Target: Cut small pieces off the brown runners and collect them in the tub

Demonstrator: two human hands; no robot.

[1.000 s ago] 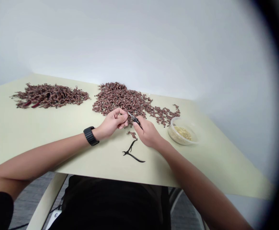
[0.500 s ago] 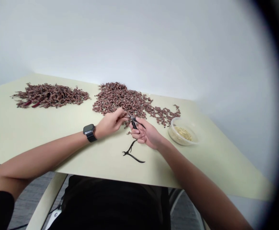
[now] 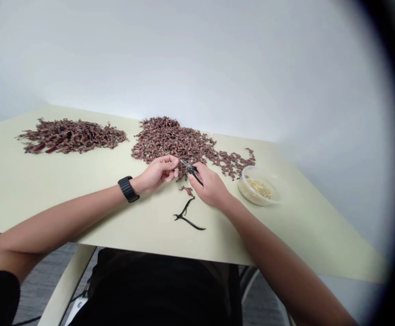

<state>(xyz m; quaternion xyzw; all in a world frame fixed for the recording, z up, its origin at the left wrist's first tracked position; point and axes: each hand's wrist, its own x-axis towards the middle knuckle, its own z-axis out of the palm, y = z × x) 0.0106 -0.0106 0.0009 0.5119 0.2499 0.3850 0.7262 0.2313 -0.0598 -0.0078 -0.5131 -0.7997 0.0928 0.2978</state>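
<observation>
My right hand (image 3: 211,183) is wrapped round black-handled pliers (image 3: 193,170), their metal jaws pointing up and left. The jaw tips come close to the pinched fingers of my left hand (image 3: 157,174); whether they touch is too small to tell. What my left fingers hold, if anything, cannot be made out. Just beyond both hands lies a large heap of small reddish-brown pieces (image 3: 170,138). One loose brown piece (image 3: 187,190) rests on the table below the pliers. Nearer to me, black nippers (image 3: 185,216) lie with their handles spread.
To the left is a second heap of brown pieces (image 3: 75,136) with two dark red sticks in it. A clear plastic bowl (image 3: 243,188) of small yellow-gold bits stands at the right on the pale table (image 3: 122,228). A wall (image 3: 183,59) rises behind.
My left hand has rolled, turning the watch face out of sight. My right hand has turned over, its back now up, and the pliers now point further left toward the left fingers.
</observation>
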